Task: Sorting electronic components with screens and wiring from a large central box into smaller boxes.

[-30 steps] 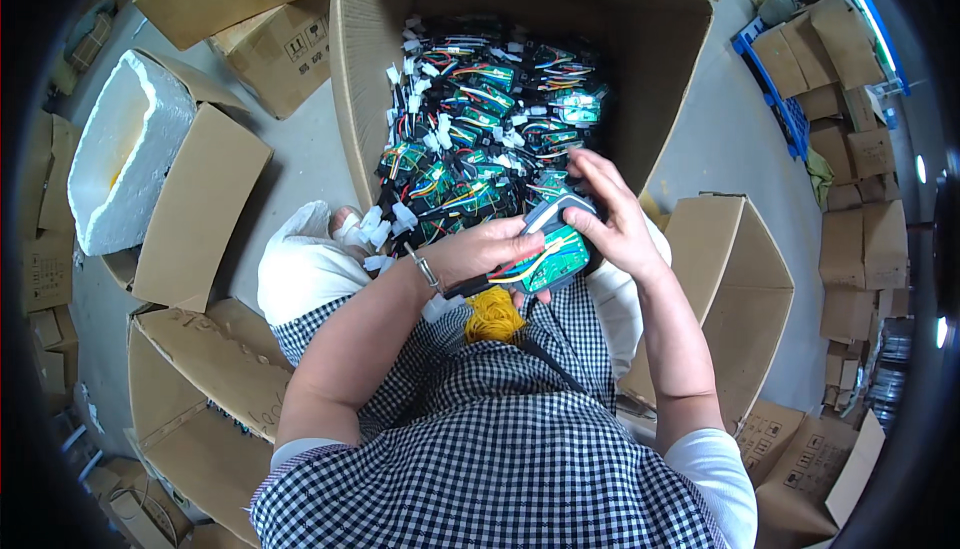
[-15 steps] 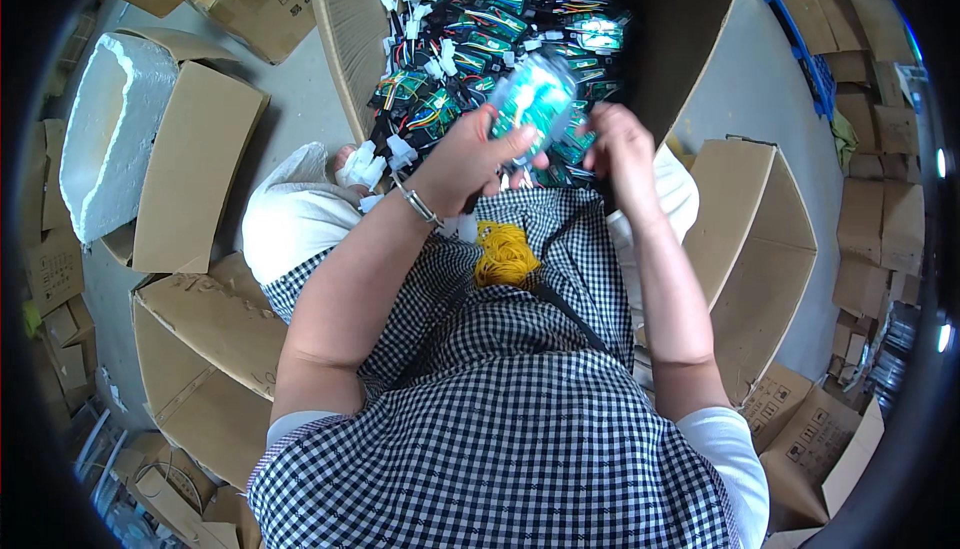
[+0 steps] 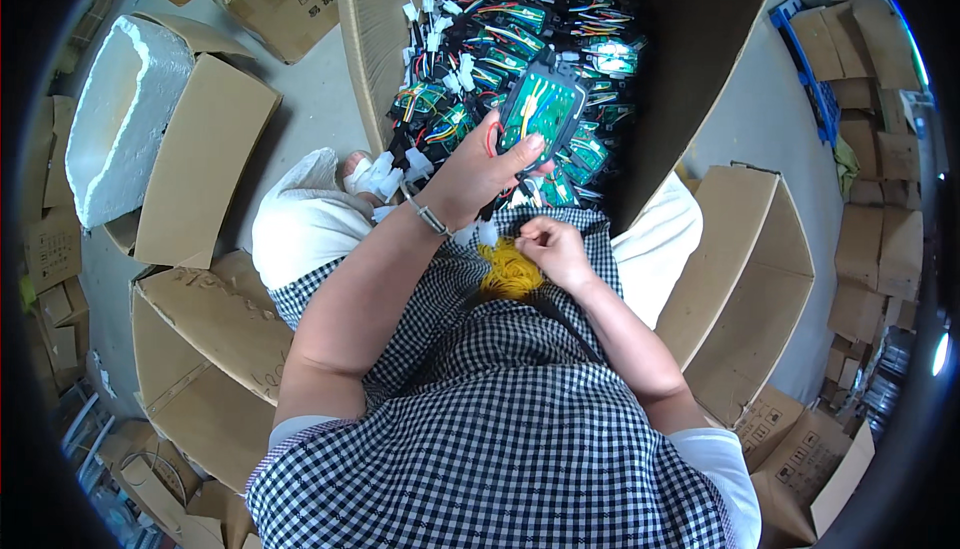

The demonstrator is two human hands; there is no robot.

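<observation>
My left hand (image 3: 482, 171) grips a green circuit board (image 3: 545, 109) set in a dark casing, with the thumb across its face and red wire by the fingers. It is held over a big cardboard box (image 3: 362, 39) filled with similar circuit boards (image 3: 500, 34), their coloured wires and white connectors among them. On my checked apron lies a bundle of thin yellow strands (image 3: 508, 274). At its upper right edge my right hand (image 3: 556, 252) has thumb and fingers pinched together; whatever is between them is too small to make out.
Open cardboard boxes stand at my left (image 3: 205, 349) and right (image 3: 735, 269). Farther left, a white foam box (image 3: 125, 139) sits beside a cardboard flap. Flattened cartons (image 3: 860, 239) are stacked along the right, near a blue crate (image 3: 805, 69).
My right hand has come down from beside the circuit board to the yellow strands on my lap. My left hand still holds the board, moved slightly right and lower, its face now without strong glare.
</observation>
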